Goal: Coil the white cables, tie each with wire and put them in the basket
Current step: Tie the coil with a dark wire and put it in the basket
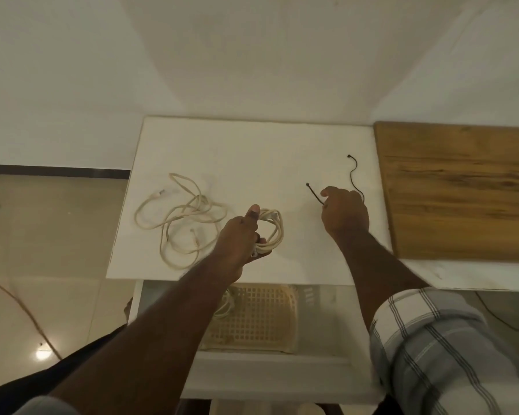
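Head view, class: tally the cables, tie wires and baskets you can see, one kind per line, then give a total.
White cables: 3, the coiled cable held by the left hand, the loose cable on the white table, and the cable in the basket.
Black tie wires: 2, the wire at the right hand and the far wire.
Baskets: 1, the basket.
Total: 6

The left hand (242, 232) grips a coiled white cable (272, 232) above the white tabletop (252, 151), thumb raised. The right hand (343, 212) pinches a black wire tie (314, 193); a second tie (355, 175) lies just beyond. Loose white cables (180, 217) lie left; a basket (261, 319) sits on the shelf below.
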